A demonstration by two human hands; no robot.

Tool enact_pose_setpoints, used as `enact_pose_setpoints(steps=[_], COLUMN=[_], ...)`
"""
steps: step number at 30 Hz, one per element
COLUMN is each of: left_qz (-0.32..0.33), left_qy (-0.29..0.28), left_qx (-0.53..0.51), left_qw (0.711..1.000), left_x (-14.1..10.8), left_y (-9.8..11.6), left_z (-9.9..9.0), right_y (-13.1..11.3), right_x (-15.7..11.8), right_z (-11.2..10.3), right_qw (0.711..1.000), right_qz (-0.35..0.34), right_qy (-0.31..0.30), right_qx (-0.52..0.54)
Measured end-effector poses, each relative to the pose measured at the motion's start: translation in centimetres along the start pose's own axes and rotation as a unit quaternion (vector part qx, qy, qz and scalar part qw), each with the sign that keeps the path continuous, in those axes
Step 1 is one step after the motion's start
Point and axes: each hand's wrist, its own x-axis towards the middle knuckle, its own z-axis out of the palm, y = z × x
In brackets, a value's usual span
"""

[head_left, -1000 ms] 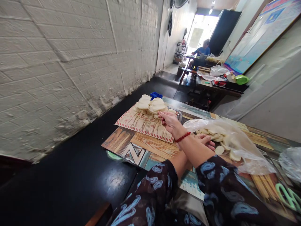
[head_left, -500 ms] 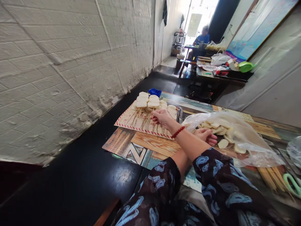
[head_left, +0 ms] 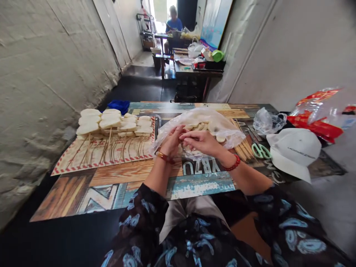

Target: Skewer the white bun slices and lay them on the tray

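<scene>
My left hand (head_left: 172, 141) and my right hand (head_left: 202, 143) meet over the near side of a clear plastic bag (head_left: 228, 124). The fingers of both are bent and pressed together; whatever lies between them is hidden or too small to name. Pale food slices (head_left: 201, 127) lie heaped in the bag. To the left, several skewers of pale slices (head_left: 111, 120) rest in rows, sticks toward me, on a paper sheet with a red-striped edge (head_left: 139, 156). Loose bamboo skewers (head_left: 241, 150) lie right of the bag.
Green-handled scissors (head_left: 261, 151), a white cap (head_left: 296, 150), crumpled clear plastic (head_left: 268, 121) and red packaging (head_left: 315, 124) are on the right. A blue cloth (head_left: 118, 106) sits at the back left. Beyond stands another cluttered table (head_left: 194, 72), with a person (head_left: 174, 25) farther off.
My right hand has left the stick of a skewer on the paper sheet and moved right to meet my left hand at the bag. The view has turned right.
</scene>
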Motion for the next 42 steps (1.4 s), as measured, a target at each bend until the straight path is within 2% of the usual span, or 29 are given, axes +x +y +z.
enact_pose_setpoints(steps=[5,9,12,15,20,23,25,28,32,34,36,39,40,42], left_qz=[0.062,0.067,0.069,0.051,0.058,0.072,0.079,0.104,0.13,0.113,0.08,0.055,0.055,0.065], left_qy=[0.012,-0.006,-0.013,0.018,0.111,0.141,0.117,0.07,0.015,-0.013,-0.038,-0.047,-0.04,-0.023], left_qx=[0.076,0.117,0.14,0.118,0.096,0.105,0.137,0.215,0.36,0.352,0.315,0.27,0.254,0.224], left_qw=[0.995,0.991,0.988,0.992,0.987,0.982,0.98,0.969,0.924,0.929,0.945,0.96,0.965,0.972], left_x=[-0.4,0.5,2.1,4.4,9.0,10.3,9.9,7.9,4.0,2.2,0.9,-0.2,-0.3,-0.6], left_y=[0.8,0.8,0.9,1.6,3.3,3.7,3.4,2.4,0.9,0.2,-0.4,-1.0,-1.1,-1.1], left_z=[0.3,1.1,1.9,2.3,2.5,2.7,2.6,2.2,2.3,2.7,3.1,3.1,2.9,2.4], right_y=[5.5,8.1,9.8,11.2,12.6,13.1,13.0,12.1,10.2,10.0,10.9,14.1,15.4,17.7], right_x=[-0.8,0.9,2.2,2.6,2.4,2.5,2.4,1.3,-1.8,-3.4,-4.7,-5.5,-5.7,-5.9], right_z=[-6.6,-10.9,-12.9,-13.1,-10.7,-9.7,-9.6,-9.7,-10.0,-10.6,-12.0,-15.2,-16.3,-18.3], right_qw=[0.992,0.968,0.951,0.945,0.945,0.94,0.938,0.936,0.948,0.949,0.941,0.896,0.882,0.86], right_qz=[0.003,0.003,0.02,0.053,0.08,0.093,0.097,0.078,-0.061,-0.078,-0.021,0.087,0.129,0.213], right_qy=[0.077,0.122,0.134,0.135,0.122,0.132,0.14,0.154,0.191,0.232,0.302,0.411,0.422,0.369], right_qx=[-0.095,-0.218,-0.278,-0.293,-0.293,-0.299,-0.302,-0.306,-0.249,-0.198,-0.152,-0.141,-0.167,-0.281])
